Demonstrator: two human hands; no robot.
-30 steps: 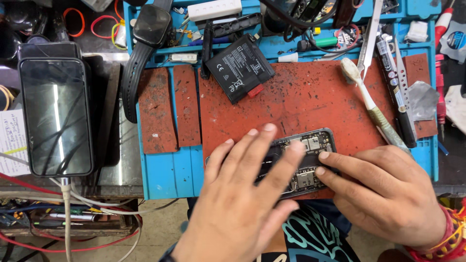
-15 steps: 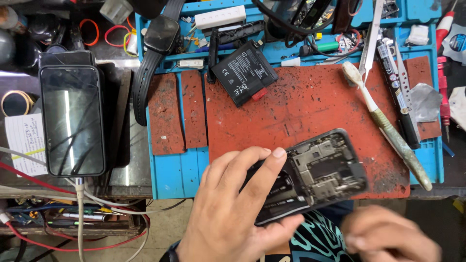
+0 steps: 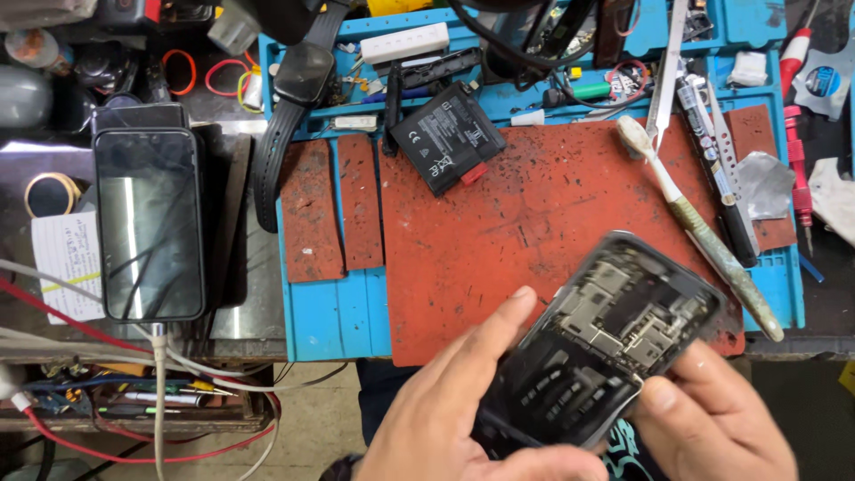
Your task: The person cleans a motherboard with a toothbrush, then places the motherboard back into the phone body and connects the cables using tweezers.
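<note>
Head view shows us looking down at our two hands near the bottom of the picture. Our left hand (image 3: 463, 419) and our right hand (image 3: 712, 428) hold an opened phone (image 3: 597, 347) between them. The fingers (image 3: 494, 325) of the left hand are clamped on its near end, and the right-hand fingers (image 3: 663, 396) press against its lower right side. The phone is tilted and lifted up, over the front edge of the red mat (image 3: 534, 214). Its back is off, so we can see the little metal parts inside.

We think the phone could slip, because it hangs past the edge of the counter (image 3: 223, 321) and is held only at the sides. If it fell, it might drop to the floor. A thumb could also push on the bare parts and hurt them.

Blue tray (image 3: 334, 321) lies under the red mat. Its top slots hold small bits, a white block (image 3: 405, 42) and a green-tipped tool (image 3: 592, 90). A black battery (image 3: 447, 136) lies on the mat, well apart from the phone. A dirty toothbrush (image 3: 704, 232) lies on the right side. Another phone (image 3: 150, 223) rests to the left with a cable plugged in. A black watch (image 3: 289, 107) lies at the tray's left edge.
</note>
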